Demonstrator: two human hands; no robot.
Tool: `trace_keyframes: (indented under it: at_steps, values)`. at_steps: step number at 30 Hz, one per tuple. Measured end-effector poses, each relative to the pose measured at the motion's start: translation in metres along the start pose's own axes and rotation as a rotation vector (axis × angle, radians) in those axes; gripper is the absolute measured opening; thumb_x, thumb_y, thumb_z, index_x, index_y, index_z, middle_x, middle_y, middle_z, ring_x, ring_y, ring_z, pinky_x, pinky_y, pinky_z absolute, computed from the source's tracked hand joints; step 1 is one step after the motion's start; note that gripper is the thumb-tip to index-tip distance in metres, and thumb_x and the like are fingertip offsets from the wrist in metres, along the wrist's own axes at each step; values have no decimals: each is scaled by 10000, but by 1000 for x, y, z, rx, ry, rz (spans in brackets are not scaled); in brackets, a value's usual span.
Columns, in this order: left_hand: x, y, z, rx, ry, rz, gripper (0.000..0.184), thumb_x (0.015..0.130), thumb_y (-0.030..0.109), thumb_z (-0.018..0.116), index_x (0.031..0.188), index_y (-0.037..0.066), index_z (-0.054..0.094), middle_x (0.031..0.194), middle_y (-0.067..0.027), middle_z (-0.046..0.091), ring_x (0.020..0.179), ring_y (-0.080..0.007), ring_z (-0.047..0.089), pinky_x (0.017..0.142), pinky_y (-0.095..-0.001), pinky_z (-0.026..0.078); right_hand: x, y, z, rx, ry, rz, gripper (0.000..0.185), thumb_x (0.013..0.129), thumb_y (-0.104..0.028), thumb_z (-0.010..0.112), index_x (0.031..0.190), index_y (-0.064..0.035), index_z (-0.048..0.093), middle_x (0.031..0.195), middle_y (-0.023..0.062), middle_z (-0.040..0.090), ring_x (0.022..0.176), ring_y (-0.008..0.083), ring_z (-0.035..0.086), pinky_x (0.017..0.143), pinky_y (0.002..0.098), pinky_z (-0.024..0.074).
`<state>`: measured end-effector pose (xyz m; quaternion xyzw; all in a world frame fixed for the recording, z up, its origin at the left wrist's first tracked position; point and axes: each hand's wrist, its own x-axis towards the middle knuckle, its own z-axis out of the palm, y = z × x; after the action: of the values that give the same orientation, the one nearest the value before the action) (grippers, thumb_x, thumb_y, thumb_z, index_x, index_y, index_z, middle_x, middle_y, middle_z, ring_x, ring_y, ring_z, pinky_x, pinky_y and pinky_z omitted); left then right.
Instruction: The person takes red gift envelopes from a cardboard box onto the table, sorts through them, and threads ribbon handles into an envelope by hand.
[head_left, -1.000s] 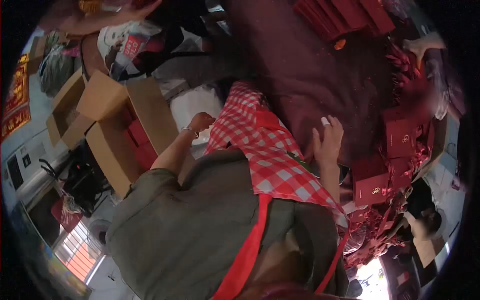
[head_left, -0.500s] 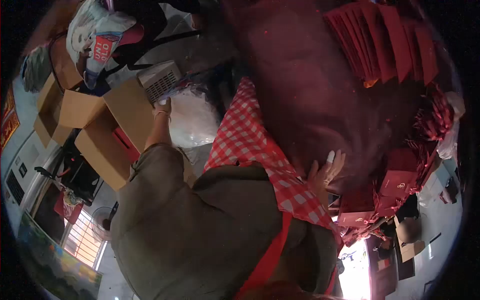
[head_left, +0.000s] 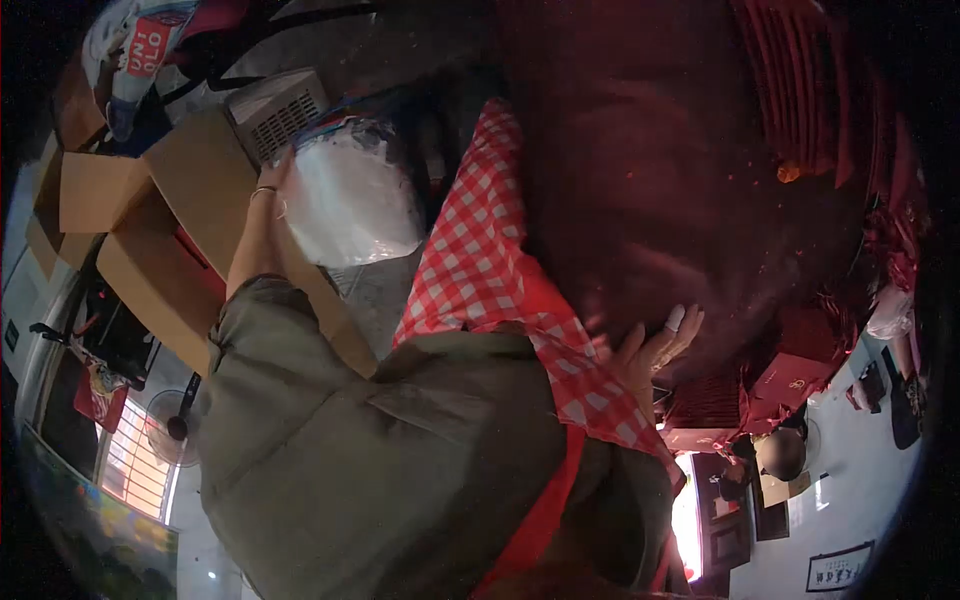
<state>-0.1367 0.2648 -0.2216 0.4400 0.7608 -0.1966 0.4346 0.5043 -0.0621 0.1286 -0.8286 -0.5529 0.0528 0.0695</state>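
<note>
My left hand (head_left: pixel 277 174) is at the upper left edge of a clear plastic bag (head_left: pixel 355 195) with white contents. Its fingers look closed on the bag's edge, partly hidden by it. My right hand (head_left: pixel 662 347) lies with fingers stretched out on a dark red covered surface (head_left: pixel 680 230). One of its fingers wears a white wrap (head_left: pixel 676 317). Between the two arms hangs a red-and-white checked apron (head_left: pixel 470 235).
An open cardboard box (head_left: pixel 165 280) stands beside my left arm, with a pale slatted plastic crate (head_left: pixel 285 118) behind it. Dark red folded pieces (head_left: pixel 800 90) line the far right. Dark red printed boxes (head_left: pixel 795 372) lie near my right side. Another person (head_left: pixel 778 455) appears at lower right.
The view has shifted, so the box, crate and folded pieces sit differently in frame. The plastic bag shows more of its white front. My left hand stays at its edge; my right hand stays flat.
</note>
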Motion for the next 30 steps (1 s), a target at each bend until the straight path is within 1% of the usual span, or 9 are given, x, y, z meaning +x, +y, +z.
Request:
trace_keyframes:
  at_steps: [2, 3, 5, 7, 12, 14, 20, 26, 30]
  values:
    - [23, -11, 3, 382, 12, 94, 1170, 676, 793, 502, 1398, -87, 227, 1415, -267, 327, 1332, -356, 317, 1084, -374, 283, 1, -6, 4, 19, 54, -31, 568, 941, -351, 432, 1403, -59, 279, 1393, 239, 321, 1254, 484, 314, 991, 622, 270]
    - [-78, 77, 4, 7, 43, -241, 1199, 677, 799, 495, 1412, -88, 162, 1440, -259, 286, 1357, -339, 272, 1102, -356, 247, 1, -8, 4, 4, 44, 3, 564, 941, -364, 431, 1393, -53, 298, 1388, 238, 329, 1254, 481, 318, 990, 619, 277]
    - [-44, 53, 42, 201, 58, -93, 1140, 689, 788, 501, 1419, -41, 221, 1434, -258, 300, 1335, -354, 314, 1072, -379, 301, 4, -11, 6, -21, 46, 44, 562, 941, -378, 429, 1382, -47, 317, 1383, 237, 337, 1254, 477, 322, 988, 616, 284]
    - [-79, 50, 38, -118, -330, -83, 1066, 694, 777, 514, 1419, 27, 293, 1416, -232, 354, 1272, -373, 400, 1017, -416, 366, 5, -15, 8, -39, 43, 41, 568, 936, -397, 433, 1372, -47, 330, 1376, 242, 343, 1253, 472, 327, 986, 609, 296]
    - [-166, 134, 68, -15, -318, 205, 949, 719, 706, 522, 1354, 25, 339, 1349, -220, 393, 1210, -367, 430, 980, -412, 383, 3, -15, 0, 43, 48, 41, 659, 872, -283, 520, 1423, -105, 206, 1398, 245, 299, 1283, 473, 289, 977, 645, 259]
    - [-216, 98, 39, 16, -305, 327, 890, 731, 671, 525, 1321, 24, 361, 1316, -215, 412, 1179, -364, 445, 962, -409, 391, 4, -19, -3, 12, 5, 117, 599, 848, -294, 533, 1338, 2, 359, 1399, 244, 325, 1279, 475, 301, 1022, 587, 249]
    - [-241, 121, 21, 132, -307, 673, 716, 768, 565, 537, 1222, 21, 429, 1215, -198, 470, 1086, -356, 489, 907, -403, 416, 1, -23, -9, 117, -115, 222, 700, 800, -266, 639, 1371, -61, 288, 1426, 195, 245, 1325, 431, 212, 1026, 614, 214]
    - [-233, 161, 35, 58, -72, 892, 546, 806, 459, 548, 1123, 18, 497, 1114, -182, 528, 993, -347, 534, 852, -396, 441, 2, -23, -7, 118, -39, 228, 660, 709, -208, 686, 1280, -17, 417, 1412, 200, 305, 1316, 433, 263, 1047, 572, 233]
    - [-238, 161, 16, 14, 164, 973, 436, 830, 388, 555, 1057, 16, 543, 1047, -170, 567, 931, -342, 564, 816, -392, 458, 3, -24, -9, 102, -28, 222, 618, 765, -240, 678, 1278, 0, 429, 1399, 181, 323, 1313, 411, 260, 1037, 589, 240]
